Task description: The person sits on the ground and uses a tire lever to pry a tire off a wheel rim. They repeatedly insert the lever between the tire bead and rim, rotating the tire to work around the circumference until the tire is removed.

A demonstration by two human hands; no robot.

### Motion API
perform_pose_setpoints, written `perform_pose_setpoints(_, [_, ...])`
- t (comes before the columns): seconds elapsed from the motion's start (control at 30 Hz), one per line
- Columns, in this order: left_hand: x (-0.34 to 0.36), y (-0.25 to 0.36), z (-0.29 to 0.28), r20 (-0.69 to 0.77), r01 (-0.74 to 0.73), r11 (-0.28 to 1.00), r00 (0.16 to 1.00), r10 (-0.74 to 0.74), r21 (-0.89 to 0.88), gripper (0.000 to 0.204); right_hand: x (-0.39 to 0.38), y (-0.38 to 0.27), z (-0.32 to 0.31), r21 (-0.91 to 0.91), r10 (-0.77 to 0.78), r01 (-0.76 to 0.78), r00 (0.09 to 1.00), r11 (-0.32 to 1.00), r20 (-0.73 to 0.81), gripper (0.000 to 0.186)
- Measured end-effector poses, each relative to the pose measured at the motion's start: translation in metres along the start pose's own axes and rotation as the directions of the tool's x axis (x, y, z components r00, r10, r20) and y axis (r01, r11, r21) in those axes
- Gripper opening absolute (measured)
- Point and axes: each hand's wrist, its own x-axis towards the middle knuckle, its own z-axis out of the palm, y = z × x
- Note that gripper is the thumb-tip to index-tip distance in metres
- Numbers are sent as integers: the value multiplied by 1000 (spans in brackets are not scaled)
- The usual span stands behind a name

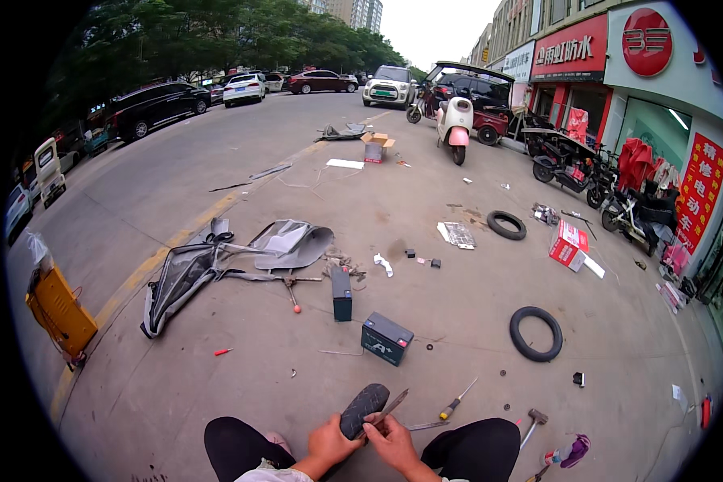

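Observation:
A black treaded tyre (367, 404) stands between my knees, low in the head view. My left hand (331, 442) is closed around its near side. In my right hand (394, 442) is a flat, brownish blade-like tool (393, 405), its narrow end pointing up and away. The tool lies against or just beside the tyre's right side; I cannot tell whether it touches. The tyre's lower part is hidden behind my hands. Right of my right hand, a thin metal bar (428, 426) and a yellow-handled screwdriver (458, 398) lie on the pavement.
Two dark batteries (387, 338) stand ahead. Loose tyres (536, 333), a hammer (533, 424) and a red-and-white box (569, 246) lie rightward. A grey crumpled cover (186, 277) and a yellow machine (60, 312) are leftward. A scooter (455, 127) is parked farther off.

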Motion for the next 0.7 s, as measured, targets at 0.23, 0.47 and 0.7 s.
perform_pose_setpoints(0.23, [10, -7, -23, 280, 25, 983, 960, 27, -183, 80, -4, 0, -8, -144, -34, 28, 999, 989, -38, 15])
perform_pose_setpoints(0.47, [27, -48, -13, 298, -45, 930, 941, 163, -366, 87, -8, 21, -14, -132, -45, 21, 983, 991, -176, 17])
perform_pose_setpoints(0.7, [22, -57, -9, 222, 30, 946, 974, 46, -324, 94, -25, -14, -22, -174, -98, 49, 952, 984, -291, 16])
